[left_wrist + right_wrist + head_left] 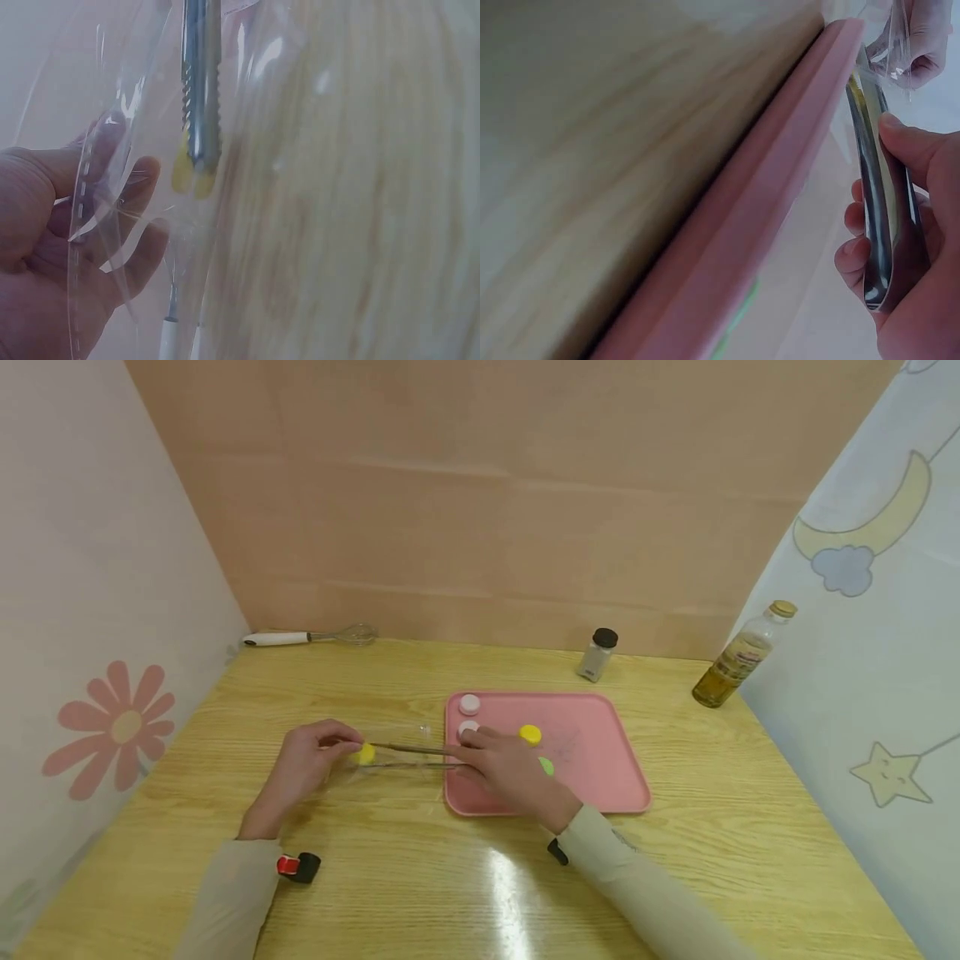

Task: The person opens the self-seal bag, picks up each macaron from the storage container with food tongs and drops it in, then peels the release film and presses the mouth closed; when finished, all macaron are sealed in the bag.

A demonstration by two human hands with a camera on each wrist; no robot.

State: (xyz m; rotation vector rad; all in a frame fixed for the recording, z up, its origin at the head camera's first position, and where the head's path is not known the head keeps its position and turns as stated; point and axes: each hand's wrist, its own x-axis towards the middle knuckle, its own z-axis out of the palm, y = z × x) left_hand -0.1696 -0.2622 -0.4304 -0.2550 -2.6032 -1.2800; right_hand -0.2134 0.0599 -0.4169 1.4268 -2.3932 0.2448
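Observation:
My left hand [311,760] pinches the rim of a clear plastic bag [81,202] over the left part of the table. With my right hand [517,772] I grip metal tongs [876,217], their toothed tips pointing left into the bag. Between those tips sits a yellow round piece [365,754], like a small macaron, close to the left fingers. Below the right hand lies a pink tray [600,777]. On it are two pale pink round pieces [469,704], another yellow piece [530,735] and a green piece [547,766], partly hidden by the hand.
A whisk [300,638] with a white handle lies at the back left. Behind the tray stands a small black-capped jar [597,655]. A bottle of amber liquid [738,660] stands at the back right, near the side wall.

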